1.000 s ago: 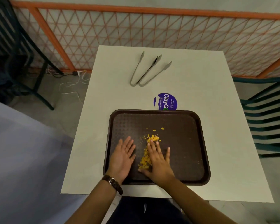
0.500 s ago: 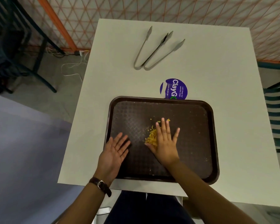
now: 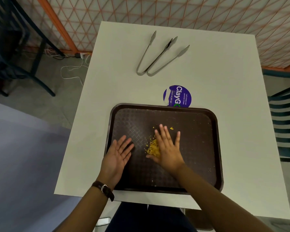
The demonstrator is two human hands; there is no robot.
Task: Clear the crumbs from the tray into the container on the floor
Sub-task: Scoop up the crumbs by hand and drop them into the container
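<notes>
Because the work happens up high, the white desk [image 3: 216,91] carries everything, and the brown tray [image 3: 199,131] sits at its near edge, close to the person so both arms can reach it. Two metal tongs [image 3: 157,56] lie far back on the desk, well away from the tray and not in use. A round purple sticker [image 3: 177,96] peeks out just behind the tray's far rim.

On the tray, the left hand [image 3: 117,156] lies near the left rim with its grip wide and holding nothing; I think it waits like a wall to catch what comes. The right hand [image 3: 167,148] is flat too, its grip wide, and its thumb side touches the yellow crumbs [image 3: 152,148], likely to push them into one heap. A few loose bits sit by its fingertips. No container shows on the floor.

Compared with half a second ago, the hands and the heap sit in almost the same spots on the tray.
</notes>
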